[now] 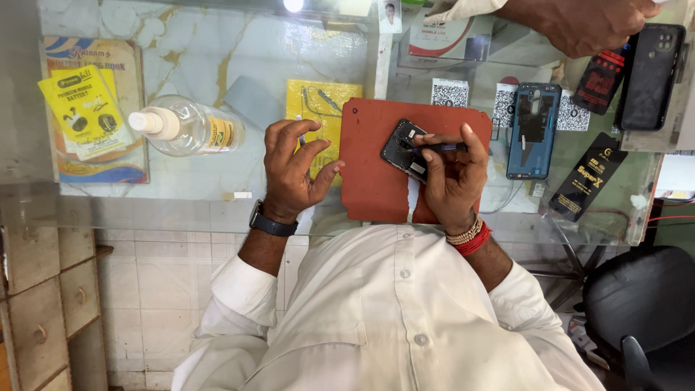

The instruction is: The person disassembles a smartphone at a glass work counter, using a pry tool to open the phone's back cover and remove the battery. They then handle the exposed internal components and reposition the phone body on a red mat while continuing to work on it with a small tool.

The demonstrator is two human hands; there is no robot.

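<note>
White sleeves framed my view; my right hand (452, 177) clenched a dark tool (441, 147) against the opened phone (407, 148) on the red mat (369, 166), left hand (293, 166) released, half-curled beside.

The right hand (455, 177) covers the lower right part of the opened dark phone body (405, 150), and its fingers hide most of the thin dark tool (440, 147); the tip's contact point is too small to tell. The left hand (293, 170) masks part of the yellow flat packet (318, 101) and pinches a small object whose kind cannot be told. Another person's hand (586, 25) is cut off by the upper edge. The black phone in a case (649, 76) is partly overlapped by that hand. The black office chair (641, 311) is cropped at the right and lower edges.
</note>
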